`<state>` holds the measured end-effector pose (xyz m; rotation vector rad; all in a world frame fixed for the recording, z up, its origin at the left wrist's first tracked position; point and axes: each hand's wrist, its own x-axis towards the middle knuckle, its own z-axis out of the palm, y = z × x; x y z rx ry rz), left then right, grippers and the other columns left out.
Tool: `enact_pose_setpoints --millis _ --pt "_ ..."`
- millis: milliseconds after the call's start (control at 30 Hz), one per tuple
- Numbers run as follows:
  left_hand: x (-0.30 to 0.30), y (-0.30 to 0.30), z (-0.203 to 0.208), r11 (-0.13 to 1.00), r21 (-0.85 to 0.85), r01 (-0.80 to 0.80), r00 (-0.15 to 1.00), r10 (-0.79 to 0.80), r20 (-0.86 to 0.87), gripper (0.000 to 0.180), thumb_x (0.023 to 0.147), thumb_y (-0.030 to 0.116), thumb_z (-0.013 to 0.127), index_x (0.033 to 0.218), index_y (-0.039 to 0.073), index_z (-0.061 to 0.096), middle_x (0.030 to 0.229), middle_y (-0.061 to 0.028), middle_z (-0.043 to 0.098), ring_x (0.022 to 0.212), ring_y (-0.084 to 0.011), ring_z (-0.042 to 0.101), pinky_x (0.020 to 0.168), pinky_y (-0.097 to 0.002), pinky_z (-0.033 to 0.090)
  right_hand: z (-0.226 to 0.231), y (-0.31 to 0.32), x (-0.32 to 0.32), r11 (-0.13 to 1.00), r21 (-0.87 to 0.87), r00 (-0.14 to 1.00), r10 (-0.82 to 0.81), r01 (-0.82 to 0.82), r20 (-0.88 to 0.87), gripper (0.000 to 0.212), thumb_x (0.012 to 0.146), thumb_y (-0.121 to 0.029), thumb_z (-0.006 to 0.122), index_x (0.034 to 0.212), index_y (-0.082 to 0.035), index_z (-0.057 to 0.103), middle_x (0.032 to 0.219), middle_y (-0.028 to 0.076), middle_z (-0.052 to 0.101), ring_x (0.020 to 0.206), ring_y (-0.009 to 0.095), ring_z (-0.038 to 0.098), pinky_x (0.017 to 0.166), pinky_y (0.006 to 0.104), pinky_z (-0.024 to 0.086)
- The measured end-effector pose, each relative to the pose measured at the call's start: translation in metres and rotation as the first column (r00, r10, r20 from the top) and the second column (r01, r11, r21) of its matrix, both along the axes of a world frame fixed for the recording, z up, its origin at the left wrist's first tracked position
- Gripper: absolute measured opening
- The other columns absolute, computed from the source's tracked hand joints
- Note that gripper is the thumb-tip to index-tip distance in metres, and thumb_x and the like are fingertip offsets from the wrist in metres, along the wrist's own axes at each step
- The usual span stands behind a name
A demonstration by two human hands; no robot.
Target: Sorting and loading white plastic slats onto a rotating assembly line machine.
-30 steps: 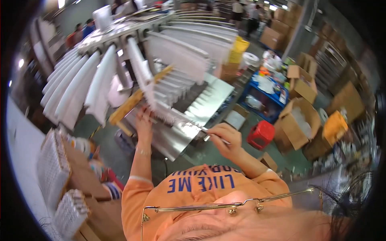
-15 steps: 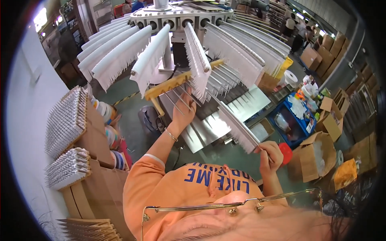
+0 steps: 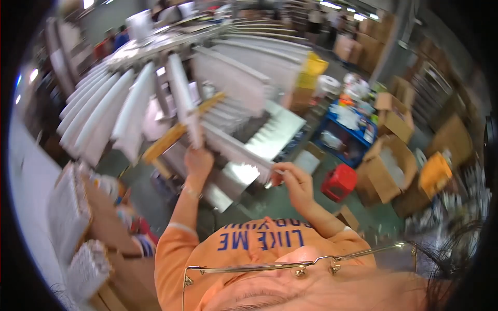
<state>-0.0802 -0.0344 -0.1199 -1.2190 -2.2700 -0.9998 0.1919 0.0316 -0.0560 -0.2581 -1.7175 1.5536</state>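
Observation:
A large round metal machine point(image 3: 155, 44) carries several long rods draped in white fringed strips, fanned out around it. My left hand point(image 3: 198, 165) is closed at the near end of one hanging white rod point(image 3: 187, 98); motion blur softens its fingers. My right hand point(image 3: 294, 184) pinches the near end of another white fringed rod point(image 3: 236, 147), which slants away toward the machine. Between and beyond the hands lies a yellow wooden bar point(image 3: 168, 141) with several thin metal rods across it. Beneath these is a shiny metal sheet point(image 3: 275, 129).
Boxes topped with white-tipped spiky bundles point(image 3: 70, 207) stand at my left by a white wall. On the right are a red stool point(image 3: 339, 182), a blue crate point(image 3: 345, 137) of mixed items and open cardboard boxes point(image 3: 386, 166). Farther back, people stand among stacked cartons.
The view has swung right. My left hand has moved from among the rack's metal rods to the hanging rod's end. My right hand still pinches its rod.

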Motion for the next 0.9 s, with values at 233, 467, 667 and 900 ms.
enact_pose_setpoints --millis 233,467,667,900 --pt "0.055 -0.016 0.028 0.971 0.063 0.231 0.970 -0.225 -0.092 0.066 0.069 -0.003 0.043 0.134 0.000 0.028 0.086 -0.0203 0.052 0.076 -0.0383 0.051 0.066 -0.0423 0.042 -0.034 -0.001 0.048 0.943 -0.264 0.950 -0.256 0.205 -0.178 0.013 0.087 -0.007 0.042 0.097 -0.004 0.050 0.082 0.004 0.052 0.067 0.009 0.047 0.057 0.0206 0.037" --pt "0.088 -0.006 0.051 0.583 0.587 0.561 0.496 -0.805 0.326 0.045 0.085 0.004 0.047 0.128 -0.001 0.037 0.072 0.0031 0.041 0.059 -0.0041 0.036 0.051 -0.0170 0.031 -0.062 0.037 0.111 0.786 -0.560 0.785 -0.511 0.261 -0.350 0.013 0.084 -0.004 0.042 0.093 -0.006 0.052 0.080 0.003 0.052 0.057 0.006 0.044 0.048 0.0189 0.033" --pt "0.103 0.043 0.048 0.614 0.611 0.500 0.244 -0.776 0.581 0.030 0.088 0.001 0.043 0.118 0.001 0.047 0.071 0.0039 0.043 0.057 -0.0014 0.036 0.049 -0.0157 0.030 -0.072 0.074 0.129 0.755 -0.575 0.758 -0.565 0.316 -0.325 0.011 0.082 -0.006 0.044 0.089 -0.006 0.052 0.076 0.002 0.053 0.056 0.006 0.045 0.048 0.0182 0.032" --pt "0.169 0.109 0.051 0.750 0.334 0.570 0.588 -0.657 0.472 0.024 0.084 0.005 0.047 0.107 0.003 0.054 0.066 -0.0015 0.045 0.058 -0.0086 0.040 0.055 -0.0238 0.034 -0.092 0.231 0.148 0.813 -0.488 0.773 -0.521 0.318 -0.362 0.011 0.077 -0.006 0.045 0.085 -0.005 0.054 0.071 0.002 0.052 0.057 0.006 0.044 0.049 0.0177 0.032"
